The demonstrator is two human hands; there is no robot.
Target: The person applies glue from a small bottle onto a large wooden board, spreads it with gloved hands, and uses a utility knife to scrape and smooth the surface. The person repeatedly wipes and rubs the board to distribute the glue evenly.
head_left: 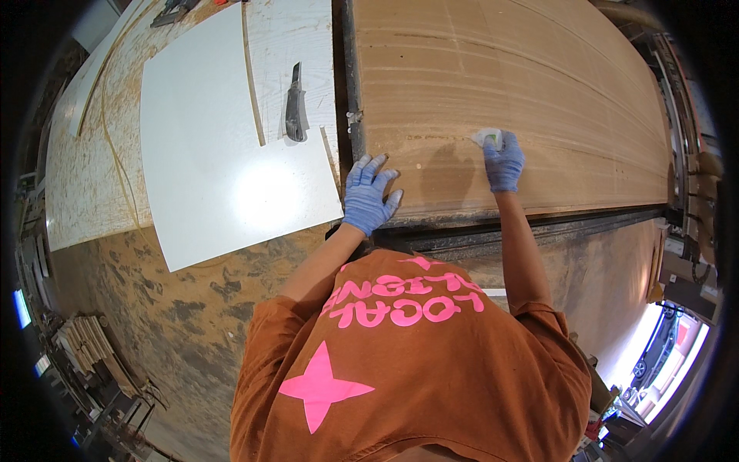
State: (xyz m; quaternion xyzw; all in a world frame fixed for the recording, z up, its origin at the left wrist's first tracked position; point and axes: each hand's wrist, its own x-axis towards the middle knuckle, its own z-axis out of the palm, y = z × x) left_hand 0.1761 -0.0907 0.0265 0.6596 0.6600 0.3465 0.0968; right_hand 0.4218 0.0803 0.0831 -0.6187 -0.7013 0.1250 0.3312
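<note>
Left hand (368,196) resting on near left corner of brown worktop (539,77), fingers spread, gripping nothing. Right hand (504,165) farther right, fingers closed around small white-and-green item (486,137) (exact kind hard to make out) over worktop. Item's pale tip points left, long axis apparently left-right; right end hidden by fingers. Far left: utility knife (294,115), blade pointing away.

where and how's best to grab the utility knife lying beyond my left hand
Likely by the broad grey handle of the utility knife, the left hand coming from the near side. The knife lies lengthwise, its handle end nearer you and its narrow dark tip pointing away.
</note>
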